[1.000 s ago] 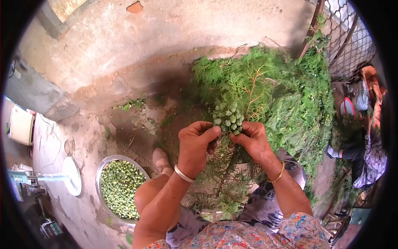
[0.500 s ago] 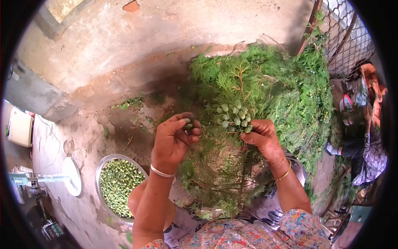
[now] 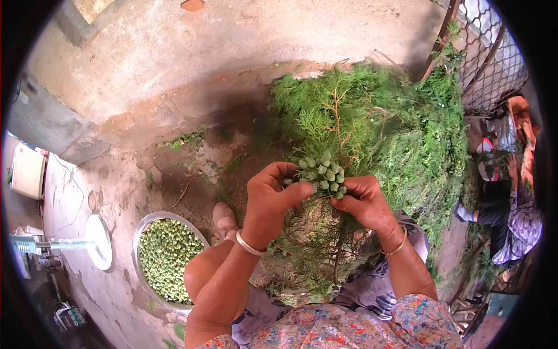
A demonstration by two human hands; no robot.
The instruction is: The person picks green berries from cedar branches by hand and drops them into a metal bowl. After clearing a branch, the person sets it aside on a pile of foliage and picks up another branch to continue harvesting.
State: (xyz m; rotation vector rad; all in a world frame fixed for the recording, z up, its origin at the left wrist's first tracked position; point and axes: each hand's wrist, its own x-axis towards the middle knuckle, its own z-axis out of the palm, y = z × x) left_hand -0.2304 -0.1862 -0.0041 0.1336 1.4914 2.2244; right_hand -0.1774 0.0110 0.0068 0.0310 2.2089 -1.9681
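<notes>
Left hand [image 3: 272,195] has swung back in toward 3 o'clock since the last frame, from well apart to right at the cones; right hand [image 3: 365,202] about the same place. Biggest thing: heap of feathery green conifer branches [image 3: 418,145], 2 o'clock from view centre. Next, round silver metal basin [image 3: 136,250] at 8 o'clock, loaded with small round green cones [image 3: 168,256]. Smaller: sprig of clustered, knobbly grey-green cones [image 3: 321,173], between the hands, just off centre toward 3 o'clock. Picking looks like the step; to do it well, I'd keep the sprig's base steady, work from its 9 o'clock edge, and twist off one or two at a time so leaf bits stay behind. Grip: right thumb and fingers pinched narrow at the sprig's 5 o'clock side, no gap visible. Left fingers curled, thumb tip at the sprig's near edge, pale green cone [image 3: 288,182] apparently showing between thumb and index; can't tell if that pinch is closed.
</notes>
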